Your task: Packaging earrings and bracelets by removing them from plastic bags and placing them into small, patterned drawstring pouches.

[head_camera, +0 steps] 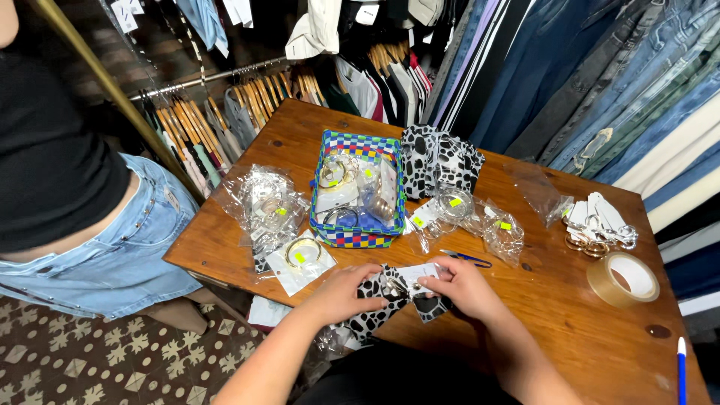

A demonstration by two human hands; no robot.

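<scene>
Hands meet right at the near edge of the wooden surface (570,315), both pinching the same thing: a cow-print pouch (375,304) with a small white card (416,274) on top of it. The left hand (341,294) closes on the pouch's left end, the right hand (461,286) grips the card and the right end, so neither is really nearer, they share it. The pouch's long axis runs roughly left to right, sagging a bit toward the lower left where it hangs off the surface's edge.

Straight ahead, away from the hands, sits a checkered basket (358,191) stuffed with bagged bangles (clear bags, little yellow-green stickers). Closest loose item to the left hand is a gold bangle on a card (301,253), just beyond and to the left. A blue pen (466,259) lies just beyond the right hand. More cow-print pouches (439,169) stand behind the basket, and a tape roll (624,279) sits well off to the right. Another person in a denim skirt (112,247) stands at the left.
</scene>
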